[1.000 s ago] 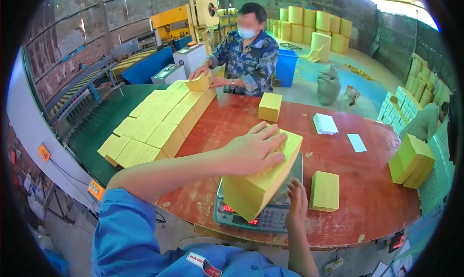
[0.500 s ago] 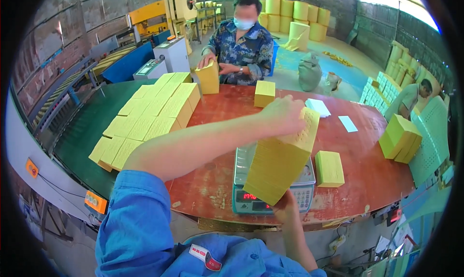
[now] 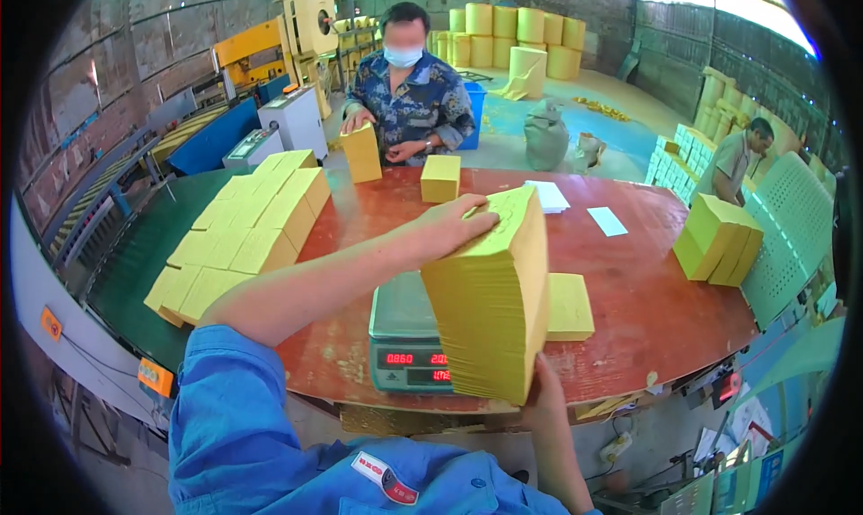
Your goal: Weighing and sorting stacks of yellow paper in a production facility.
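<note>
Left hand [image 3: 457,226] grasps the top of the stack [image 3: 485,308], right hand [image 3: 547,395] its lower end, partly hiding the scale [image 3: 401,310]. A block [image 3: 570,308] lies right of the scale.

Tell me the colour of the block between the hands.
The block is yellow, seen best in the head view.
</note>
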`<state>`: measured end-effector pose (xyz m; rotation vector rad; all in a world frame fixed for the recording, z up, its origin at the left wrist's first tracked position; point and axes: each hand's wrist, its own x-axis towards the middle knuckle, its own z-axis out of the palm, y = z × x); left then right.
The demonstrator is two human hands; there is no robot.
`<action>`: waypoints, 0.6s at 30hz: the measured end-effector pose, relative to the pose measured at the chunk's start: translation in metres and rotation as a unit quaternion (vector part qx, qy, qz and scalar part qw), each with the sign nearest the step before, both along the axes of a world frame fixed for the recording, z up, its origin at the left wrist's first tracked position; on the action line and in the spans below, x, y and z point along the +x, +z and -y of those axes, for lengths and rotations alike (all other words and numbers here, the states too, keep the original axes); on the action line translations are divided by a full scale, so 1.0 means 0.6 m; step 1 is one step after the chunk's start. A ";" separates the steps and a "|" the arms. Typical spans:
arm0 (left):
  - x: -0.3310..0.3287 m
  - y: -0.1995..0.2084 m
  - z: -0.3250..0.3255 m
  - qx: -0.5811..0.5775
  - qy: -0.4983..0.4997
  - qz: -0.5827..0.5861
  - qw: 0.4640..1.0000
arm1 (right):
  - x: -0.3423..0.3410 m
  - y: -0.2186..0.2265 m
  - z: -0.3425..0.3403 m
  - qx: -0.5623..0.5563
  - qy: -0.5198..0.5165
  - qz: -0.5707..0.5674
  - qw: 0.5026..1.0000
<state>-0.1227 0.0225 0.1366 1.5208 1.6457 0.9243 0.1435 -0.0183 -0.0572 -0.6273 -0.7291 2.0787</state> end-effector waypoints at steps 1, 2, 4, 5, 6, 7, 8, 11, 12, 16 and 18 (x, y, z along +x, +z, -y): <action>0.035 -0.014 -0.007 0.050 -0.007 0.053 0.997 | 0.044 0.004 -0.015 0.077 -0.027 -0.016 0.997; 0.075 -0.034 -0.011 0.097 -0.011 0.107 0.989 | 0.094 0.006 -0.032 0.068 -0.062 0.038 0.995; 0.169 -0.079 -0.018 0.175 -0.001 0.078 0.982 | 0.204 0.017 -0.077 0.110 -0.089 0.078 0.987; 0.219 -0.102 -0.021 0.276 -0.003 0.030 0.961 | 0.263 0.025 -0.095 0.152 -0.093 0.085 0.980; 0.273 -0.128 -0.023 0.240 -0.002 0.034 0.970 | 0.319 0.033 -0.111 0.121 -0.117 0.119 0.979; 0.328 -0.154 -0.025 0.283 0.012 0.059 0.957 | 0.373 0.045 -0.130 0.105 -0.140 0.155 0.972; 0.380 -0.178 -0.029 0.328 0.025 0.088 0.940 | 0.422 0.058 -0.151 0.106 -0.137 0.148 0.974; 0.513 -0.254 -0.064 0.231 0.072 0.267 0.933 | 0.547 0.091 -0.213 0.236 -0.117 0.339 0.903; 0.551 -0.280 -0.079 0.216 0.047 0.291 0.931 | 0.580 0.096 -0.238 0.249 -0.091 0.336 0.904; 0.646 -0.374 -0.162 0.202 0.075 0.390 0.895 | 0.683 0.094 -0.343 0.265 -0.040 0.400 0.876; 0.666 -0.408 -0.195 0.266 0.047 0.305 0.913 | 0.707 0.085 -0.384 0.283 -0.055 0.425 0.858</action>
